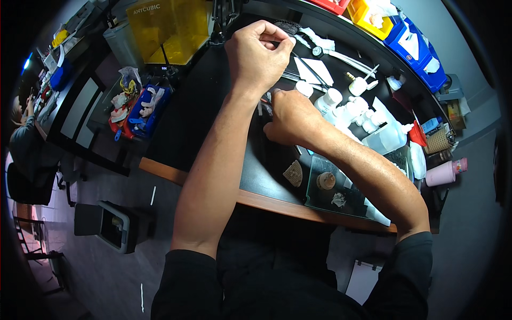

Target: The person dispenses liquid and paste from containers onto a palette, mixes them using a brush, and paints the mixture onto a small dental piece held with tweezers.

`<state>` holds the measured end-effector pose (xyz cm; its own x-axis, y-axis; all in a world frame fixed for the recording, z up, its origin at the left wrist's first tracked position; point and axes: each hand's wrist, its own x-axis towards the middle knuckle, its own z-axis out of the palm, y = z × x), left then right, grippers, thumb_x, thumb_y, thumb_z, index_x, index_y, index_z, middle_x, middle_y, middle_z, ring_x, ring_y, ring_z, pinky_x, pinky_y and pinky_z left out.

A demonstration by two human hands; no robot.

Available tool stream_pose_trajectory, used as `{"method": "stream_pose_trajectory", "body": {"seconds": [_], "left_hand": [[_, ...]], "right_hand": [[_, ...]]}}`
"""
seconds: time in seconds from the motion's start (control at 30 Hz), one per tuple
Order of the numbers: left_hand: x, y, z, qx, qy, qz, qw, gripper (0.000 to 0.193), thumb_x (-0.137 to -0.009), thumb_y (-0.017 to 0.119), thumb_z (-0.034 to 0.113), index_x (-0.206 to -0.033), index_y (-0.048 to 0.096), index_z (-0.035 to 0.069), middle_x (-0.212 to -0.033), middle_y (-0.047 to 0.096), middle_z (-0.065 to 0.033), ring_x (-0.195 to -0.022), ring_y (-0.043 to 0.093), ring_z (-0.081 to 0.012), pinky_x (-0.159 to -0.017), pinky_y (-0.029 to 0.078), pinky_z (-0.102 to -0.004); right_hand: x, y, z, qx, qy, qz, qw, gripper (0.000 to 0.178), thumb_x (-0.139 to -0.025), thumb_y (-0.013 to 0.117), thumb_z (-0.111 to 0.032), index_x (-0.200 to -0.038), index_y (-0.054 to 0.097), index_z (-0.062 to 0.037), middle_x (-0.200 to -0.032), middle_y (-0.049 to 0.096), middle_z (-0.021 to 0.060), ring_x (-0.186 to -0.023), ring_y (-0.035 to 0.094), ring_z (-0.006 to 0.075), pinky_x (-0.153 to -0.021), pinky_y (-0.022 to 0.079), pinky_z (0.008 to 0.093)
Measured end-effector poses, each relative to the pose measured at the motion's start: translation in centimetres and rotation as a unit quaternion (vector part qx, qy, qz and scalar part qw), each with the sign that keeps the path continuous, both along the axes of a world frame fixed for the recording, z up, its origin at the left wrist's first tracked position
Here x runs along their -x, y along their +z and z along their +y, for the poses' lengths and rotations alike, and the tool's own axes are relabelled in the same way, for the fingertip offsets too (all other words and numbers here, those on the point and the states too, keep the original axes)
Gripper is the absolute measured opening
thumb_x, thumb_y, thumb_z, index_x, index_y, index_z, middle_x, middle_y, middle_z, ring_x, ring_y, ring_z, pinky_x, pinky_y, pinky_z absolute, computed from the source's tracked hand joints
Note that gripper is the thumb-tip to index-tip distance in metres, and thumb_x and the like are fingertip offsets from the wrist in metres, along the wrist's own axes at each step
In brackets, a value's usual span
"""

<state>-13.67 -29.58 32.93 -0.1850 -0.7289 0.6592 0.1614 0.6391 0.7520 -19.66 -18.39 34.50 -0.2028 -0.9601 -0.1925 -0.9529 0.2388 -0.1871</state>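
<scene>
My left hand [258,56] is raised over the far part of the black table [181,120]. Its thumb and fingers are pinched together, and whatever sits between the tips is too small to name. Closer to me, my right hand [293,117] is curled with its knuckles up. The hand itself hides what its fingers close on. Right beside it stand several white bottles [332,98]. A white sheet [314,72] lies beyond them, with a small round dial [318,51] farther back. A tan textured wedge [293,173] rests nearer the wooden front edge.
A glass plate [314,198] carries a round tan pot [326,181]. A translucent bottle [385,137] and a red funnel-shaped piece [418,133] stand at right. Blue bins [418,58] line the back right. An open waste bin [124,229] is on the floor; another person [32,141] sits far left.
</scene>
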Motion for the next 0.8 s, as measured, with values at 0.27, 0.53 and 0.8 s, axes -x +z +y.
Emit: {"method": "stream_pose_trajectory", "body": {"seconds": [0.27, 0.53, 0.8], "left_hand": [[0.5, 0.0, -1.3, -0.03, -0.025, 0.046, 0.998, 0.01, -0.09, 0.086, 0.003, -0.096, 0.079, 0.001, -0.09, 0.078, -0.0025, -0.081, 0.069, -0.0049, -0.077, 0.056, -0.0194], [2.3, -0.2, 3.0, -0.087, -0.222, 0.002, 0.971, 0.01, -0.093, 0.084, 0.002, -0.103, 0.083, -0.001, -0.089, 0.079, -0.0031, -0.08, 0.069, -0.0062, -0.075, 0.055, -0.0231], [2.2, 0.3, 7.9, -0.111, -0.426, -0.059, 0.896, 0.021, -0.094, 0.081, -0.006, -0.114, 0.076, -0.005, -0.105, 0.08, -0.0132, -0.098, 0.077, -0.0155, -0.091, 0.063, -0.0288]], "right_hand": [[1.7, 3.2, 2.8, 0.116, 0.001, -0.036, 0.993, 0.028, -0.076, 0.075, -0.013, -0.084, 0.072, 0.0133, -0.089, 0.075, 0.0334, -0.092, 0.078, 0.046, -0.084, 0.064, 0.0482], [6.1, 5.2, 14.7, 0.236, -0.022, -0.267, 0.934, 0.016, -0.089, 0.057, 0.0, -0.099, 0.067, 0.0067, -0.068, 0.054, -0.0013, -0.061, 0.046, 0.0037, -0.055, 0.038, 0.0258], [8.9, 1.4, 18.6, 0.27, -0.126, -0.492, 0.818, 0.012, -0.108, 0.058, -0.007, -0.112, 0.062, 0.0027, -0.076, 0.058, -0.0032, -0.066, 0.048, 0.0025, -0.058, 0.038, 0.0251]]}}
